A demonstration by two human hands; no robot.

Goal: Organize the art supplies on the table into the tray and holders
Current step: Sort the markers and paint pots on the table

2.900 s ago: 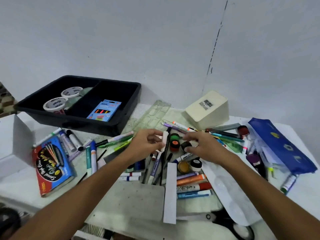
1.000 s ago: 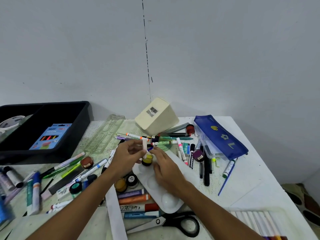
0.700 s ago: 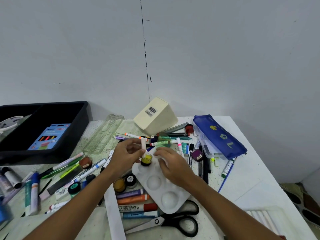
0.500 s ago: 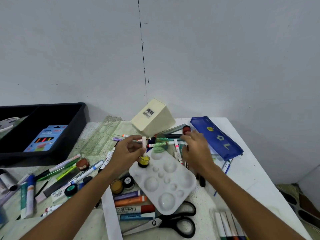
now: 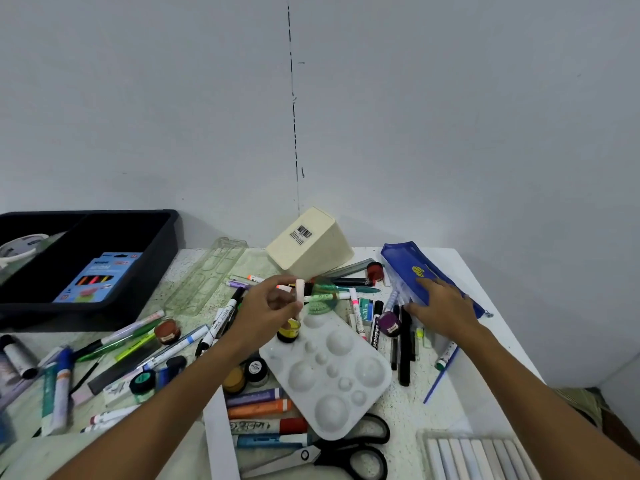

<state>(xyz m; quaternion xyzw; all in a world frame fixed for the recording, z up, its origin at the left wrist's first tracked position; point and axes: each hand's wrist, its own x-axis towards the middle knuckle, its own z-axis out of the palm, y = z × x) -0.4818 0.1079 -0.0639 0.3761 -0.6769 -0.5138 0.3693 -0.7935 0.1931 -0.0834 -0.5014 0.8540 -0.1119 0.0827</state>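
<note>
My left hand (image 5: 266,310) pinches a short white stick (image 5: 300,289) upright above the pile of markers. A small yellow paint jar (image 5: 288,332) sits just under its fingers at the corner of the white palette (image 5: 329,368); I cannot tell whether the hand holds the jar. My right hand (image 5: 440,306) lies with fingers spread on the blue pencil pouch (image 5: 405,265) and the pens beside it. The black tray (image 5: 114,216) stands at the far left with a blue crayon box (image 5: 97,277) inside. A cream holder (image 5: 311,244) lies tipped on its side by the wall.
Markers, pens and paint jars are strewn from the tray to the pouch. Black scissors (image 5: 346,455) lie under the palette's near end. A clear plastic case (image 5: 207,275) lies beside the tray, and a box of white chalk sticks (image 5: 478,459) at the near right.
My right hand let go of the palette and moved right onto the blue pouch. The palette now lies flat over the markers. My left hand stayed in place with the white stick.
</note>
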